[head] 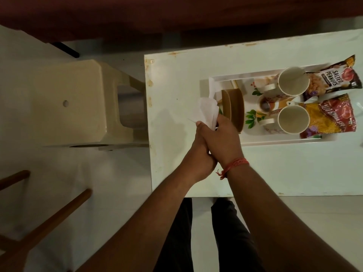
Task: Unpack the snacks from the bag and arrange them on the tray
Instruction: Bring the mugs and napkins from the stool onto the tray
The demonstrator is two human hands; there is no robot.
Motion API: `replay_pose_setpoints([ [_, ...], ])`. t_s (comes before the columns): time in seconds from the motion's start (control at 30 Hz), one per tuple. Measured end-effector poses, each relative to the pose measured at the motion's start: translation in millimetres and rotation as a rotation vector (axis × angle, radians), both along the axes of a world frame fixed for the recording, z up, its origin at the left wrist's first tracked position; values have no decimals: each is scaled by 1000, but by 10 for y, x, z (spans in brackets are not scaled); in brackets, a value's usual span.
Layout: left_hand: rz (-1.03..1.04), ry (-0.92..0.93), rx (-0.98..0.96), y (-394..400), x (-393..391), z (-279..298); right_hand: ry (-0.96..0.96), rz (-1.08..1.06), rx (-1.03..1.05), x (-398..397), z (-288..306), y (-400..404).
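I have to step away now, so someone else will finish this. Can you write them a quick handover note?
Both hands are together over the table: right hand grips a white bag, crumpled; left hand is tucked under the right, its grip hidden.
On the tray: peanuts packet, bhujia packet, two mugs, brown plates.
Done: both visible snacks are on the tray.
Left: probably stow the bag and tidy the packets.

You have two snack packets lying flat at the right end of the white tray (214, 81): a dark salted peanuts packet (334, 79) on the far side, and a red-and-yellow bhujia packet (332, 116) just nearer. The crumpled white bag (208, 110) sits bunched at the tray's left edge.
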State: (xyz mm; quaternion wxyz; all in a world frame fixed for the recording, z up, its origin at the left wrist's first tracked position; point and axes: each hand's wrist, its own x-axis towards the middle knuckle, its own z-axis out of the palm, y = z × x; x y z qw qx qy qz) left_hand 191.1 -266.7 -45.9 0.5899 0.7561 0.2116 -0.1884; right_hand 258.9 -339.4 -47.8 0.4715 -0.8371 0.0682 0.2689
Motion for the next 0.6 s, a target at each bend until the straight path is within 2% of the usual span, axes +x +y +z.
replay_pose_setpoints([
  [0.03, -19, 79, -129, -35, 9, -40, -4, 0, -31, 12, 1, -6],
  [0.07, 48, 157, -246, -69, 20, -64, -8, 3, -58, 21, 7, -10],
  [0.2, -14, 223, -171, -15, 97, -13, 3, 23, -30, 45, 38, -41],
  [0.4, -153, 234, -64, -57, 179, 45, 283, -148, 202, 123, 53, -142],
  [0.5, -149, 200, -124, -134, 189, 28, 214, -225, 176, 136, 34, -181],
  [0.6, -73, 197, -280, -144, 191, 35, 107, -232, 104, 160, 5, -216],
])
